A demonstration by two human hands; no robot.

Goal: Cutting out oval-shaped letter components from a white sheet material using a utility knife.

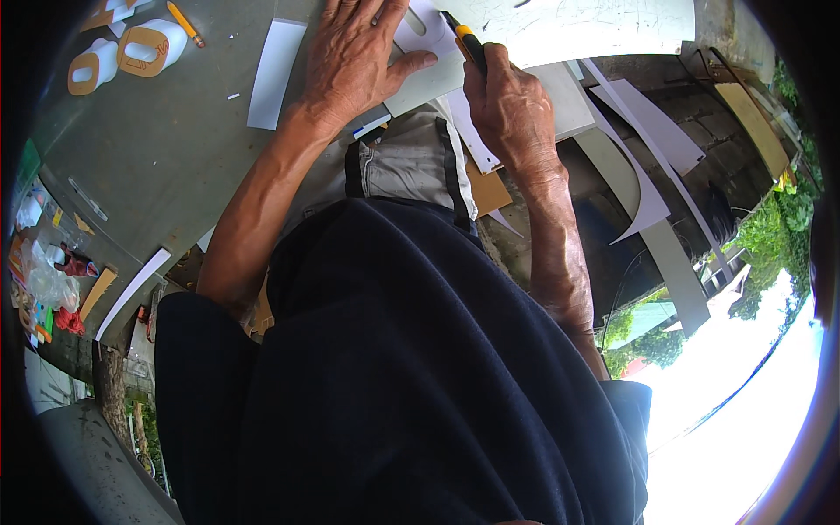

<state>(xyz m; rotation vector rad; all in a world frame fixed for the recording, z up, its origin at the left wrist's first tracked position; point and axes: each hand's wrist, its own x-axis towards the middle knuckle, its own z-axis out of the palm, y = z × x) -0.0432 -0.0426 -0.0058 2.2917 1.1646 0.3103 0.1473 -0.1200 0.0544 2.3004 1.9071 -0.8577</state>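
Note:
My right hand (516, 109) grips a yellow and black utility knife (467, 38), its dark tip pointing up and left against a white sheet (612, 33). Just left of that tip, a piece with a rounded grey slot (426, 19) shows in part. My left hand (357, 59) lies flat with its thumb out to the side, pressing near the slotted piece; the upper frame edge cuts off its fingertips. Under both hands the sheet and a pale board stick out past the table edge, over my lap.
On the grey table (175, 149) lie a white strip (276, 74), two rounded white pieces with brown faces (150, 48) and an orange pencil (185, 24). Curved white offcuts (643, 197) hang at the right. Plastic bags and clutter (48, 280) sit at far left.

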